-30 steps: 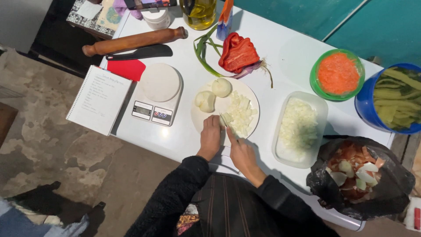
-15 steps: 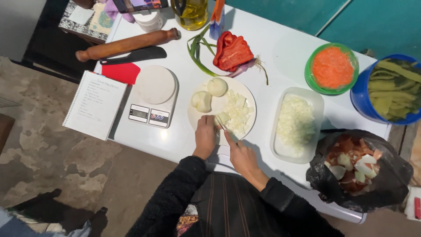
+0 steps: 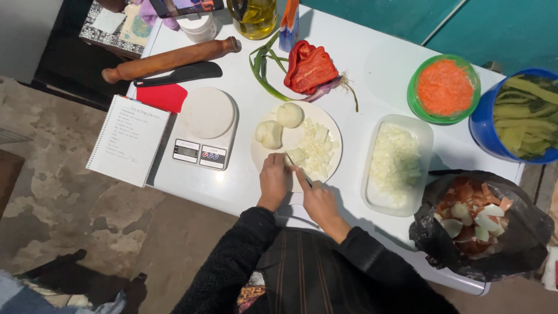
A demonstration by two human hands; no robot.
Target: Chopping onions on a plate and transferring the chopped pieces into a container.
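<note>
Cutting: onion piece (image 3: 296, 155) on the white plate (image 3: 264, 160), near the bench's (image 3: 372, 70) front edge
Left hand (image 3: 273, 180): fingers curled and pressed down on the onion piece
Right hand (image 3: 317, 200): fingers wrapped round a knife (image 3: 306, 181), its blade mostly hidden, just beside the left hand
Plate also holds: two peeled onion halves (image 3: 280, 124) at its far side, chopped onion (image 3: 318, 148) on its right
Right of plate: clear tray of chopped onion (image 3: 397, 163); green bowl of grated carrot (image 3: 444, 87) and blue bowl (image 3: 520, 113) by the right edge
Front right corner: black bag of peelings (image 3: 482, 224)
Left of plate: kitchen scale (image 3: 204, 128), open notebook (image 3: 129, 139) at the left edge
Far side: rolling pin (image 3: 171, 58), red pepper (image 3: 311, 67), spring onion (image 3: 261, 70)
</note>
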